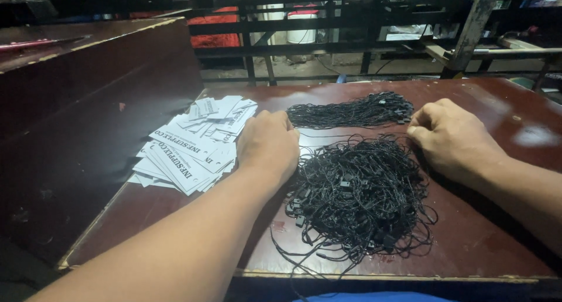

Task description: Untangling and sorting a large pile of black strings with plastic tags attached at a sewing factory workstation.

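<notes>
I look down on a dark red table [492,232] with both hands resting on it. My left hand [268,145] lies knuckles up between a stack of white tags [190,144] on its left and a loose heap of black strings [357,196] on its right; its fingers are curled under, their tips at the far edge of the heap, and I cannot tell whether they pinch anything. My right hand [453,137] sits at the heap's far right edge, fingers bent inward in a loose fist with the tips touching the strings; whether a string is caught between them I cannot tell either. The heap lies near the table's front edge, with a few strands trailing over it. Beyond the hands, a second, tidier bundle [351,110] of the same black strings lies stretched sideways. The tags are fanned in an untidy pile near the table's left edge, beside a dark raised board [76,132].
</notes>
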